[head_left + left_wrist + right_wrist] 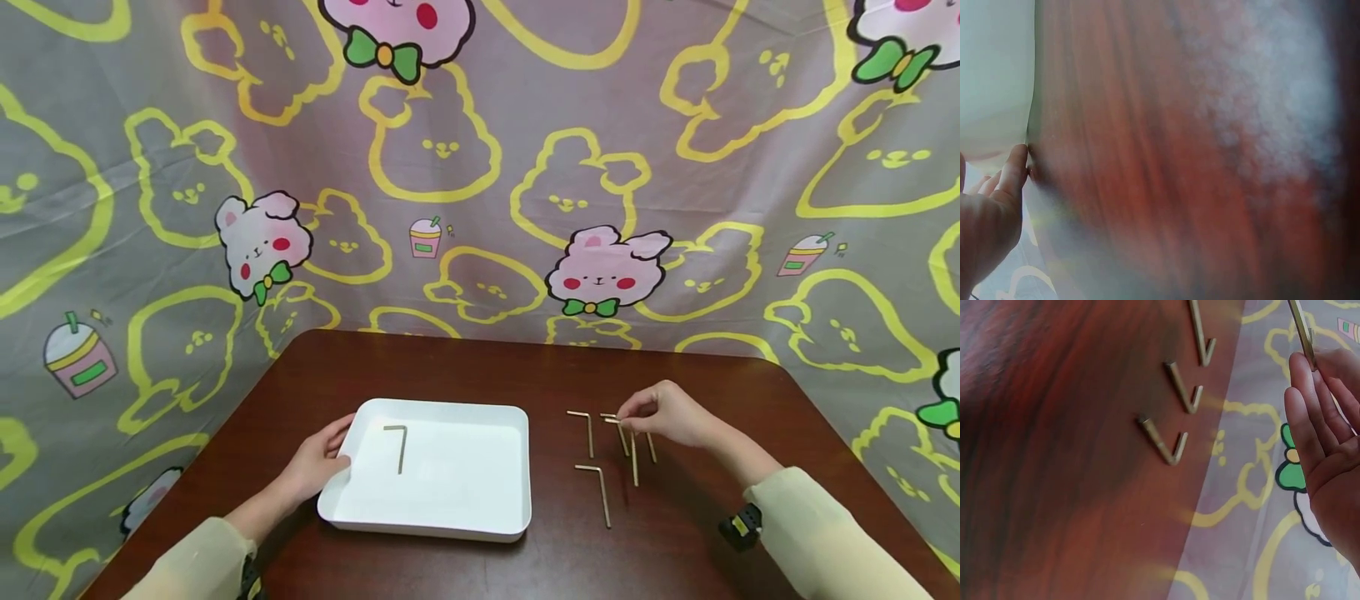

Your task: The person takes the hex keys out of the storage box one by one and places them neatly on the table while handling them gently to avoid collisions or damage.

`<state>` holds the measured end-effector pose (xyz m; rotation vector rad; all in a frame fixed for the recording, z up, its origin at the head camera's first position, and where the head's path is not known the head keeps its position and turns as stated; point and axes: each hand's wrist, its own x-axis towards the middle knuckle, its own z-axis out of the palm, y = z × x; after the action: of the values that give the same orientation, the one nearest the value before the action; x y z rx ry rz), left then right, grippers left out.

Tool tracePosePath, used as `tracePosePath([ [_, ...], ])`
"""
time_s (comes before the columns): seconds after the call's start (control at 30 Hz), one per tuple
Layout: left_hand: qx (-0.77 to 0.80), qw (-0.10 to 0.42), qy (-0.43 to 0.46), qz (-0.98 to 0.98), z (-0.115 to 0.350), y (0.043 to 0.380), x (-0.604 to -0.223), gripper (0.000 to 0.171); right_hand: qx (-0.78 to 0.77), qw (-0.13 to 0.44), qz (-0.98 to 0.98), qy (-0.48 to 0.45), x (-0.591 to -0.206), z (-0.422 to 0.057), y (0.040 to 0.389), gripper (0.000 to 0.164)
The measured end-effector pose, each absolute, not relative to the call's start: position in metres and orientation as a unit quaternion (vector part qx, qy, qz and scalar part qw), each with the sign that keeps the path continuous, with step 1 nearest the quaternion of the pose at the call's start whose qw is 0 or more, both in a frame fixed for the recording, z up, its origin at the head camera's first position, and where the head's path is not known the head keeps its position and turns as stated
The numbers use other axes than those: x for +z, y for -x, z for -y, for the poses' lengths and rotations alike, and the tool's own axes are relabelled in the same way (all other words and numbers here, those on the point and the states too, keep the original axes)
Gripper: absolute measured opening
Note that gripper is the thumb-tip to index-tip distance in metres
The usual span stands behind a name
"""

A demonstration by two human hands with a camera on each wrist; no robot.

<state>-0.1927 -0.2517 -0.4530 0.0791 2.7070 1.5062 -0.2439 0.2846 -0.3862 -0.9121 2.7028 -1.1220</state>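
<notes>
My left hand (318, 458) grips the left rim of a white tray (450, 527), its thumb over the edge; the left wrist view shows the fingers against the tray's side (997, 75). One L-shaped hex key (402, 450) lies inside the tray, toward its left. On the right, my right hand (663, 414) pinches another brass-coloured hex key (1300, 328) by its bent end, with the long arm hanging down above the table. Around and below that hand several more lie on the table, among them a front hex key (603, 496) and a left one (588, 433).
A dark reddish-brown wooden table (555, 567) carries everything. Behind and beside it hangs a grey curtain (480, 225) with yellow outlines and cartoon rabbits. Each wrist wears a black strap device, such as the right one (741, 527).
</notes>
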Motion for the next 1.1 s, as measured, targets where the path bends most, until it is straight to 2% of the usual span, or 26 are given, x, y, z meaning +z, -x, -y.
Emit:
tracePosePath([
  [0.23, 0.486, 0.025, -0.030, -0.873, 0.251, 0.194, -0.450, 0.063, -0.356, 0.037, -0.889, 0.286, -0.397, -0.299, 0.238, 0.009],
  [0.57, 0.487, 0.026, -0.024, -0.873, 0.250, 0.195, -0.451, 0.063, -0.361, 0.057, -0.890, 0.274, -0.413, -0.313, 0.232, 0.006],
  [1.1, 0.483, 0.025, -0.020, -0.875, 0.249, 0.191, -0.450, 0.063, -0.370, 0.080, -0.882, 0.281, -0.430, -0.310, 0.229, 0.005],
])
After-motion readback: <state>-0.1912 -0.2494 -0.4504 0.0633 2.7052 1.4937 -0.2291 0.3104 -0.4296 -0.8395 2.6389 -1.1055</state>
